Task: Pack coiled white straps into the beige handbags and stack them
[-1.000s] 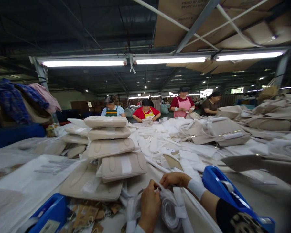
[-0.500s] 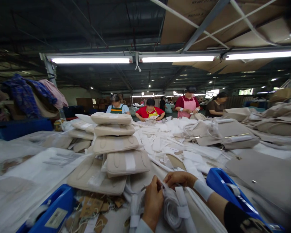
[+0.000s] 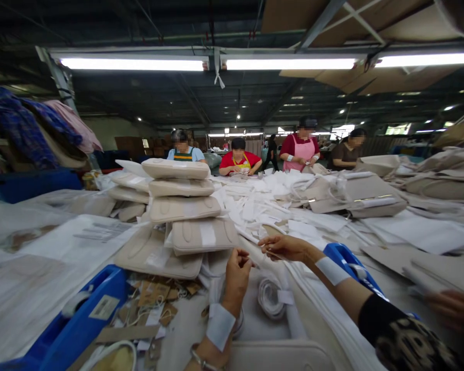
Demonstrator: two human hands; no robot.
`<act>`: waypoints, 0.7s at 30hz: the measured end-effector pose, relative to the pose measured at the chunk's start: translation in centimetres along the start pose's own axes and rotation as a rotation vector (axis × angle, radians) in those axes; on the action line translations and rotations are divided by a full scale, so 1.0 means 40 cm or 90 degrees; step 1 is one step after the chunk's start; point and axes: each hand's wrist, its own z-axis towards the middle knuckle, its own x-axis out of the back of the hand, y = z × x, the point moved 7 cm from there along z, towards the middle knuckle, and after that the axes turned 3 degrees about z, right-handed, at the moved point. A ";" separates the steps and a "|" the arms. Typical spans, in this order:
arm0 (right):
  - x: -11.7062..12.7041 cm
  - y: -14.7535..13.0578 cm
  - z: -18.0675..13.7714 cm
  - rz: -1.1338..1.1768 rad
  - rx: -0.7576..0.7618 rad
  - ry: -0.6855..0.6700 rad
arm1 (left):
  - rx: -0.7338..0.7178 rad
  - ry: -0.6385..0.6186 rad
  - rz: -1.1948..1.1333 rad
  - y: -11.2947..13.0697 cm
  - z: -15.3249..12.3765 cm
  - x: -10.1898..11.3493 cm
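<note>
My left hand (image 3: 236, 274) is raised over the table with its fingers curled in a pinch, close to a thin white strip. My right hand (image 3: 284, 247) reaches forward just beyond it, fingers pressed together on the same thin strip or thread, which is too fine to name. Below the hands lies a coiled roll of white tape (image 3: 269, 298) on a beige panel (image 3: 278, 355). A stack of beige padded pieces (image 3: 183, 211) stands just left of the hands.
Blue plastic bins sit at the near left (image 3: 81, 319) and the right (image 3: 348, 263). Brown paper tags (image 3: 154, 304) are scattered by the left bin. White strips (image 3: 263, 211) and beige bags (image 3: 363, 198) cover the table. Several people (image 3: 237, 161) work at the far end. A blurred hand (image 3: 454, 309) shows at the right.
Both hands have lifted off the tape roll and moved forward and apart, drawing a thin strip between them. The view has tilted down a little, showing more of the near table.
</note>
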 end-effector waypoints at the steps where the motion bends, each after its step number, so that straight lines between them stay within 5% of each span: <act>1: -0.009 -0.001 -0.003 0.006 0.005 -0.005 | 0.004 -0.002 -0.023 -0.004 0.002 0.001; 7: -0.051 0.018 -0.011 0.033 0.053 -0.050 | 0.017 -0.004 -0.131 -0.002 -0.005 0.004; 21: -0.019 0.064 0.001 -0.079 0.096 0.224 | 0.069 0.008 -0.309 0.008 -0.006 0.017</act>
